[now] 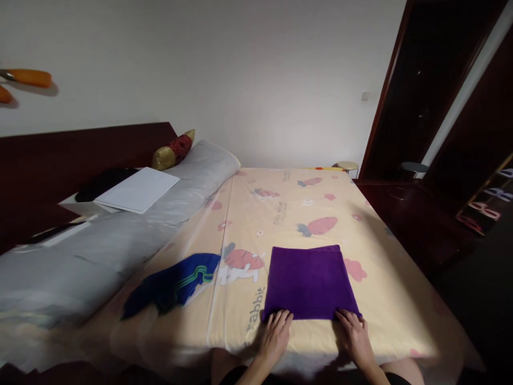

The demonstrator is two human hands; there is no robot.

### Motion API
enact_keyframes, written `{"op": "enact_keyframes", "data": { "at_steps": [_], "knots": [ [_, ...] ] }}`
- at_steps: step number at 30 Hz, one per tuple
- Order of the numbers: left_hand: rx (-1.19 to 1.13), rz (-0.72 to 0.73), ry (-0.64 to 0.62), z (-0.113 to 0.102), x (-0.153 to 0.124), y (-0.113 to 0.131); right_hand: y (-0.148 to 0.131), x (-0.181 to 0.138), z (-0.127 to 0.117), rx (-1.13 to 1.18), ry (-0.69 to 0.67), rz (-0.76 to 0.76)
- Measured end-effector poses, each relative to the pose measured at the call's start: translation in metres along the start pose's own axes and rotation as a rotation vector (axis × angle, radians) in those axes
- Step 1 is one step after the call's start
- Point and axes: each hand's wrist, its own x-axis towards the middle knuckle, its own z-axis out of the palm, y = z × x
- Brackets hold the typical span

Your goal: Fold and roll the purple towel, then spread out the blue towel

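The left hand is lying flat on the bed sheet, palm down, with its fingers a little spread and not closing on anything. The fingertips are touching the near left corner of the purple towel. The right hand is resting in the same way, fingers slightly apart and stretched out, and their tips are touching the near right corner of the towel. Neither hand is gripping the cloth; they are only pressing or touching its near edge.

The purple towel is lying flat just beyond the fingertips, folded into a neat rectangle, with its near edge running from one hand to the other. It is sitting on the pale yellow sheet, which is showing a print of rabbits and carrots.

To the left of the left fingers, well apart from them, a dark blue cloth with green stripes is lying crumpled on the sheet. Farther beyond it, a long grey bolster is stretching along the left side of the bed, and a white flat sheet of paper or board is lying beside it. A red and gold cushion is leaning at the far end. Far beyond the right fingers, a small round stool is standing by the dark wooden door frame.
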Motion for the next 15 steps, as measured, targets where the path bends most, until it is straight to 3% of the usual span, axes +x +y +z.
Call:
{"op": "enact_keyframes", "data": {
  "at_steps": [3,6,11,15],
  "knots": [
    [0.031,-0.073,0.045,-0.008,-0.008,-0.017,0.027,-0.007,-0.003,0.015,-0.009,0.031],
    [0.036,-0.109,0.059,-0.019,-0.009,-0.026,0.037,-0.008,-0.009,0.037,-0.024,0.029],
    [-0.017,-0.214,-0.046,-0.032,0.012,-0.022,0.020,0.013,-0.027,-0.013,-0.094,0.083],
    [-0.031,-0.215,-0.128,-0.040,0.033,-0.020,0.012,0.040,-0.042,-0.049,-0.155,0.110]
  ]
}}
